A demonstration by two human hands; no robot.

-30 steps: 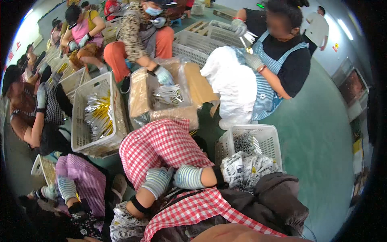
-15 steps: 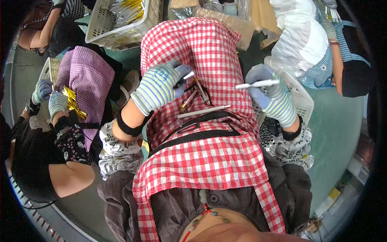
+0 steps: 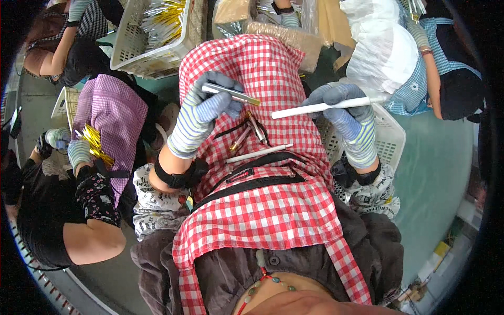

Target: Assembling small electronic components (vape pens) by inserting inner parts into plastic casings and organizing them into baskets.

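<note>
My left hand [image 3: 198, 116], in a striped knit glove with grey fingers, is closed around a short silver tube with a gold end [image 3: 247, 98]. In my right hand [image 3: 353, 116], gloved the same way, a slim white stick [image 3: 294, 111] is pinched; it points left toward the tube, with a gap between them. On my red checked apron [image 3: 262, 210], a second white stick [image 3: 260, 153] lies across the lap. Just beyond it rest a few short silver-and-gold tubes [image 3: 255, 126], partly sunk in a fold or pocket of the cloth.
A pale plastic crate [image 3: 126, 58] of silver and gold sticks stands at the far left, beside plastic-wrapped boxes [image 3: 286, 34]. Another white crate [image 3: 391, 131] sits by my right arm. A co-worker at left holds gold sticks [image 3: 94, 142]; other people sit at far left and right.
The left hand has turned, bringing the silver tube into plain view. The white stick in my right hand has swung leftward, showing more of its length. My head view has shifted slightly.
</note>
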